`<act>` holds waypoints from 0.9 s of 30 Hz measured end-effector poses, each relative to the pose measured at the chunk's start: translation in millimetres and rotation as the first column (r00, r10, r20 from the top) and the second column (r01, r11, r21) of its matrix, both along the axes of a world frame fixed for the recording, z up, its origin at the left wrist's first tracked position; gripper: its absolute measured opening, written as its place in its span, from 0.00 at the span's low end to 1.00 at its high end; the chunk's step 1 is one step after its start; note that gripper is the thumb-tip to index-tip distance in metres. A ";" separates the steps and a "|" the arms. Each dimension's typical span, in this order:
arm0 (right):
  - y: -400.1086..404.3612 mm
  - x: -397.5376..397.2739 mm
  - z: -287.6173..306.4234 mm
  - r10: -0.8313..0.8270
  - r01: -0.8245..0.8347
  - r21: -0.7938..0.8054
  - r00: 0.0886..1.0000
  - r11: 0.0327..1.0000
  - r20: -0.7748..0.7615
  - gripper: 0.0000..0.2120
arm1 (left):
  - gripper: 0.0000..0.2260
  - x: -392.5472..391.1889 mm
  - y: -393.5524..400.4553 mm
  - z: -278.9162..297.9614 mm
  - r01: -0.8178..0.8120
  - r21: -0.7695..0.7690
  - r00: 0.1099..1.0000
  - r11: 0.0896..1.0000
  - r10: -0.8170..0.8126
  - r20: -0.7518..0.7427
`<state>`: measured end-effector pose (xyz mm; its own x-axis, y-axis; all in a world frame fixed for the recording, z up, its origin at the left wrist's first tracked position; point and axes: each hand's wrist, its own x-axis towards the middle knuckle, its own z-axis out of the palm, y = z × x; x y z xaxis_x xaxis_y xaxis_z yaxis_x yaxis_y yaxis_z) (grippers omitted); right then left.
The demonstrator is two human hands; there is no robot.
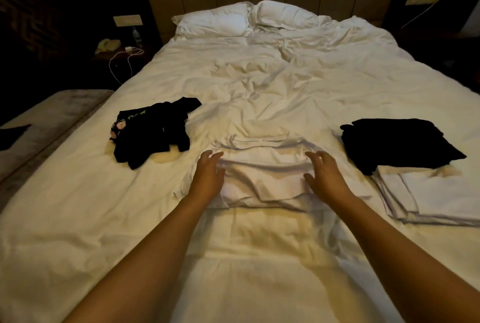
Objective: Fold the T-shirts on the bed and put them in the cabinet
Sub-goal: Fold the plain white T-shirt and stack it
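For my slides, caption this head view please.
Both hands, left hand and right hand, flank a half-folded white T-shirt on the bed.

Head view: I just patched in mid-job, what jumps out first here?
Both hands, left hand and right hand, hover open over a partly folded white T-shirt at the bed's near centre. An unfolded heap of black clothes lies to the left. On the right, folded black garments sit by a folded white stack.
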<state>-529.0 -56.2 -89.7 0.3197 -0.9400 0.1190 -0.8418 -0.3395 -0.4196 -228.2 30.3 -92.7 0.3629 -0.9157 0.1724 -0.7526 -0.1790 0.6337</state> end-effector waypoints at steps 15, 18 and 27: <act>10.1 -1.5 -51.7 0.152 -0.153 -0.036 0.988 0.988 -0.017 0.06 | 0.13 -22.8 27.4 -65.1 0.232 0.019 0.944 0.973 -0.230 0.237; 13.8 -1.3 -44.9 0.061 -0.062 0.009 0.994 0.998 0.090 0.06 | 0.09 -14.8 26.6 -63.3 0.252 0.043 0.966 0.967 -0.254 0.053; 22.2 -10.8 -28.4 -0.019 -0.027 0.152 0.955 0.988 0.295 0.04 | 0.03 14.7 28.2 -27.5 0.326 0.190 0.945 0.926 -0.321 -0.058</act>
<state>-539.8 -34.0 -118.2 0.2960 -0.9531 0.0634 -0.6715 -0.2548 -0.6958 -213.5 58.5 -120.1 0.0435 -0.9987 -0.0259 -0.7746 -0.0501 0.6305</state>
